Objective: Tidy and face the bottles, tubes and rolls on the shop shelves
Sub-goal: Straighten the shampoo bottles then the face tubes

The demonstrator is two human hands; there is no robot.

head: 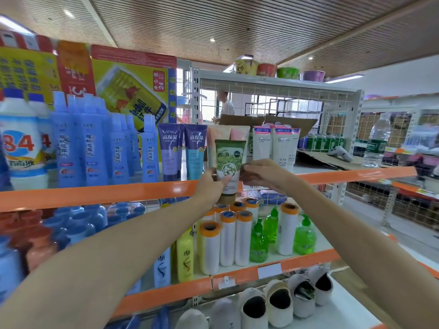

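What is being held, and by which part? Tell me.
The green tube, standing cap down. The left hand grips its lower left side; the right hand pinches its right edge.

Both hands are up at the front edge of the upper shelf (95, 194), the one with the orange lip. The left hand (210, 186) grips a green tube (230, 166) low down near its cap, holding it upright, cap down, label facing out. The right hand (262, 173) pinches the tube's right edge. Behind it stand two white tubes (273, 146) and pink ones, with two purple and blue tubes (181, 150) to the left and tall blue bottles (90, 148) further left. On the lower shelf (273, 267) sit white rolls (226, 241) with orange tops, green pump bottles (304, 236) just beside them.
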